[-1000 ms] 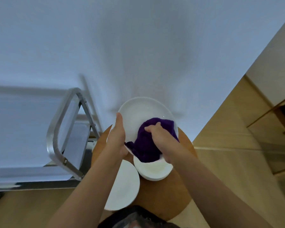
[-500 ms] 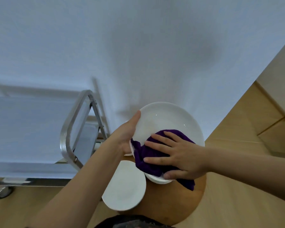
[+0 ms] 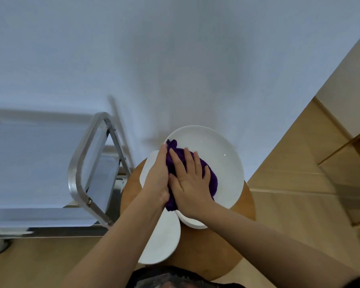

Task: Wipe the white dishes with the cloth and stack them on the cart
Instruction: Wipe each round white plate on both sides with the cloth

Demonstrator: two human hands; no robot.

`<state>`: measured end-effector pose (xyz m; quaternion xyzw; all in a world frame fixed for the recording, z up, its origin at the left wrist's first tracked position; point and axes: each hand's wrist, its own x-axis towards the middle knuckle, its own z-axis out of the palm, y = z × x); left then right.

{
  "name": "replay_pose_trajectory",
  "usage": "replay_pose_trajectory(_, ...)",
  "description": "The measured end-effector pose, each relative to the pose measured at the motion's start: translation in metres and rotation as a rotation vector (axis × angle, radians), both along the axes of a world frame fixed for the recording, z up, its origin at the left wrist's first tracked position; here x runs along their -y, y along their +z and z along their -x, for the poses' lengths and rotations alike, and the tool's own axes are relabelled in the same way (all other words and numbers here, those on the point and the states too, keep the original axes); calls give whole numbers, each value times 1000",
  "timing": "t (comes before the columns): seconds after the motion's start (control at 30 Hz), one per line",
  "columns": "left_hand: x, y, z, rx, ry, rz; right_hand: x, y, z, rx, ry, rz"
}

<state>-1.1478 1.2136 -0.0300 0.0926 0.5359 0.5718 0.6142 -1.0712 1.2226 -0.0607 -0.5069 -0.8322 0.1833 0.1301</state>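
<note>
I hold a large white plate [image 3: 222, 163] tilted above a round wooden table [image 3: 206, 256]. My left hand [image 3: 157, 177] grips its left rim, thumb on top. My right hand [image 3: 190, 183] lies flat with spread fingers and presses a purple cloth [image 3: 213, 179] against the plate's left inner face. Beneath the plate sit a white bowl [image 3: 193, 223], a smaller white plate [image 3: 162, 242] at the table's near left, and another white dish [image 3: 147, 169] partly hidden behind my left hand. The steel cart [image 3: 79, 163] stands to the left.
The cart's grey top shelf [image 3: 29, 163] holds nothing in view, and its tubular handle rises next to the table's left edge. A white wall fills the background. Wooden flooring and a wooden cabinet [image 3: 345, 159] lie to the right.
My right hand and the cloth have slid left across the plate, up against my left hand. My right arm now comes from the lower right instead of the side.
</note>
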Motion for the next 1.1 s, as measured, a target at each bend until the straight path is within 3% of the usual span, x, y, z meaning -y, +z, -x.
replay_pose_trajectory(0.13,7,1,1,-20,-54,26,-11,2,8,16,-32,-9)
replay_pose_trajectory(0.33,14,5,-18,28,65,95,-56,15,6,67,-211,-124)
replay_pose_trajectory(0.53,8,-2,9,111,101,-28,-76,10,-43,223,-111,-193)
replay_pose_trajectory(0.67,1,-4,25,118,133,31,-59,8,-67,289,-8,-125)
replay_pose_trajectory(0.8,-4,2,19,199,141,-62,-20,12,-67,195,229,74)
replay_pose_trajectory(0.87,-9,6,14,208,126,10,-4,18,-58,139,324,128)
replay_pose_trajectory(0.97,-15,10,13,145,140,152,6,24,-43,121,300,-82)
replay_pose_trajectory(1.03,-16,16,14,162,139,134,11,27,-39,36,240,-271)
replay_pose_trajectory(1.1,-16,22,17,153,78,58,11,35,-40,-120,175,-274)
